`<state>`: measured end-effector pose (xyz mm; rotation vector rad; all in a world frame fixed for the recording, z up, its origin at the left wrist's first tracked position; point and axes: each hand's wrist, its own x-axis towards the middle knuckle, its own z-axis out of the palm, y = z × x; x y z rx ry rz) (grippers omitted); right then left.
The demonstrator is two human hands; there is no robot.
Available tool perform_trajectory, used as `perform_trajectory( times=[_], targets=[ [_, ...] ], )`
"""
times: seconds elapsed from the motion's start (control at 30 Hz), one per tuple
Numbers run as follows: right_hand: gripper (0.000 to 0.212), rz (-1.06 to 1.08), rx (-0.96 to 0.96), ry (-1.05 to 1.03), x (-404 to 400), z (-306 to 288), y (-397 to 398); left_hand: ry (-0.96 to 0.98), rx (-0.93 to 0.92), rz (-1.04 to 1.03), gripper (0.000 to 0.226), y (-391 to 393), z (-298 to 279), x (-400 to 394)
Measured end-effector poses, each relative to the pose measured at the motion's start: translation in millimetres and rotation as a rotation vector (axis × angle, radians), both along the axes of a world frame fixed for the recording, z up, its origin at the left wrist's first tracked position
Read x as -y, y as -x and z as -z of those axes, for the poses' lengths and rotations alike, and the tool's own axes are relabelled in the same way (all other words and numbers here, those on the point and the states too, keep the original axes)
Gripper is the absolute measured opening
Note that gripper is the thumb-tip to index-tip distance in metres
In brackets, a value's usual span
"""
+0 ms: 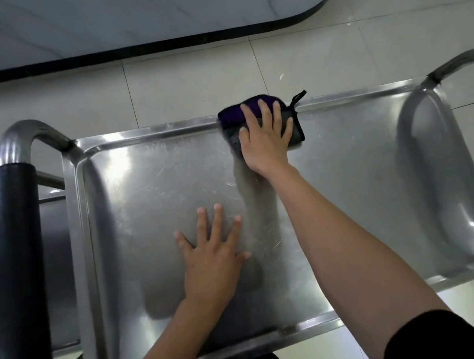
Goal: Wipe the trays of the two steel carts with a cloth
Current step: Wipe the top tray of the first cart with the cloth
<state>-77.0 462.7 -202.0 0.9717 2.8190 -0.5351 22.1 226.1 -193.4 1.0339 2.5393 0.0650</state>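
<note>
One tray [348, 184] is mid-wipe: our right hand [265, 143], fingers spread, presses the cloth [231, 115] at its far rim; left hand [212, 259] rests flat, fingers splayed. We judge the second cart [14, 234], at left, still pending.

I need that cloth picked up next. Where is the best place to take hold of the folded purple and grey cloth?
Probably the folded purple and grey cloth's far purple edge, approached from above: it bulges over the steel tray's rim. The right hand covers its middle; the black loop is a thin grip.
</note>
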Motion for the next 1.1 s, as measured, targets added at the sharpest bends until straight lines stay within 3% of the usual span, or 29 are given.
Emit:
perform_trajectory(
  times=[0.63,1.1],
  targets=[
    [0.054,-0.066,0.104,-0.013,150,-8,-324,0.064,0.031,-0.079,0.073,-3,10,-3],
    [0.055,-0.033,0.149,0.017,211,-7,-362,0.040,-0.026,-0.091,0.073,-15,5,28]
  ],
)
